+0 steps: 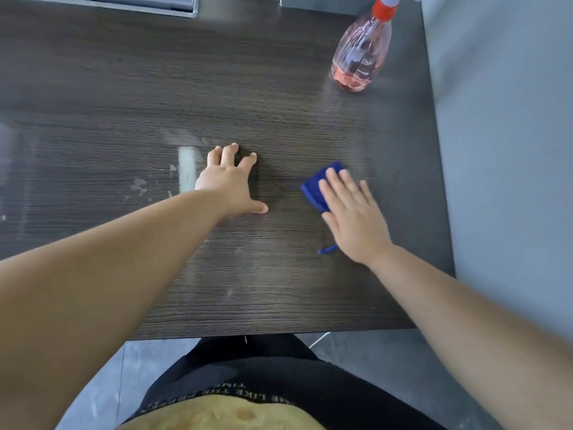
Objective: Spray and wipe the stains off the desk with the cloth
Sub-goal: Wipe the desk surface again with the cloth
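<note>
A folded blue cloth [317,185] lies on the dark wood-grain desk [279,113], right of centre. My right hand [353,218] lies flat on the cloth with fingers together, covering most of it; a blue loop sticks out by my wrist. My left hand [231,181] rests on the bare desk at centre, fingers spread, holding nothing. Whitish stains [139,184] and a pale glare streak lie just left of that hand. A clear pink spray bottle [361,55] with a red and white nozzle stands upright at the far right corner.
A grey recessed cable box [145,3] sits in the desk's far edge. The desk's right edge borders a grey wall or panel [502,119]. Grey floor [372,361] and my dark trousers show below the near edge.
</note>
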`<state>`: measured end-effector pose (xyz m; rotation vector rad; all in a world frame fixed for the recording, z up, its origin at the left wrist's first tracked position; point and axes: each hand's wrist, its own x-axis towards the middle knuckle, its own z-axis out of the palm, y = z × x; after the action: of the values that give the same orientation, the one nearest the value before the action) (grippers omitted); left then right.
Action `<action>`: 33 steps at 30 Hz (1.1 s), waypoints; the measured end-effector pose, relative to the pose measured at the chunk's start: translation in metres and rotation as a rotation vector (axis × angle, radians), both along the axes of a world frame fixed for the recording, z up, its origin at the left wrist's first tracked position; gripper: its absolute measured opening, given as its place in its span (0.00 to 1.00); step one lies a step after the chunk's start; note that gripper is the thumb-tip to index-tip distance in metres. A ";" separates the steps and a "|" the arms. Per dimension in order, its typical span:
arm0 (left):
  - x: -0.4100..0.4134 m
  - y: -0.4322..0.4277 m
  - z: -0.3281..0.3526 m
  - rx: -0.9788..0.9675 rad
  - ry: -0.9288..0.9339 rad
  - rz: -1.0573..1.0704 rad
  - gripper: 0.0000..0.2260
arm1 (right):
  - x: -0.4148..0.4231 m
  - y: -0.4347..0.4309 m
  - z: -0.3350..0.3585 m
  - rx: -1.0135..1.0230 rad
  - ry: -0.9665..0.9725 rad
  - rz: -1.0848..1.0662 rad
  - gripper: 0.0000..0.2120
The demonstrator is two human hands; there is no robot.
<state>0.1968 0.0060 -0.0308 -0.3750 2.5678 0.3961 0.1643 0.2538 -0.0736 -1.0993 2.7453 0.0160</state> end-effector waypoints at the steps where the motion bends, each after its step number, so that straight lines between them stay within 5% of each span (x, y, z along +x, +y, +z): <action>1: -0.001 -0.001 0.000 -0.007 -0.003 0.001 0.47 | -0.011 0.002 0.002 -0.013 -0.001 -0.099 0.27; 4: -0.002 -0.001 0.002 -0.021 -0.006 -0.006 0.46 | -0.029 -0.029 0.001 -0.025 0.034 -0.458 0.28; 6: -0.002 -0.001 0.002 -0.027 0.003 -0.011 0.46 | -0.023 -0.060 -0.001 -0.033 0.038 -0.483 0.28; 12: -0.002 -0.007 0.005 -0.028 0.030 -0.040 0.42 | -0.009 -0.020 0.002 -0.013 -0.014 0.236 0.25; 19: -0.003 -0.037 0.007 0.001 0.122 0.048 0.33 | -0.050 -0.087 -0.001 -0.081 0.022 -0.565 0.27; 24: -0.003 -0.072 0.004 -0.110 0.124 0.169 0.38 | -0.001 -0.103 0.001 -0.083 -0.018 0.135 0.25; 26: -0.001 -0.079 0.002 -0.114 0.069 0.187 0.42 | -0.004 -0.059 -0.001 -0.078 -0.007 0.233 0.24; 31: -0.020 -0.037 0.005 -0.034 0.151 0.052 0.39 | -0.024 -0.038 -0.005 -0.084 0.092 -0.642 0.24; 33: -0.031 -0.008 0.009 0.047 0.141 -0.016 0.35 | -0.005 -0.072 -0.004 -0.075 0.068 -0.712 0.25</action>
<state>0.1662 -0.0022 -0.0218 -0.3195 2.6915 0.4921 0.1594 0.1817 -0.0777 -0.0848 3.0497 -0.1486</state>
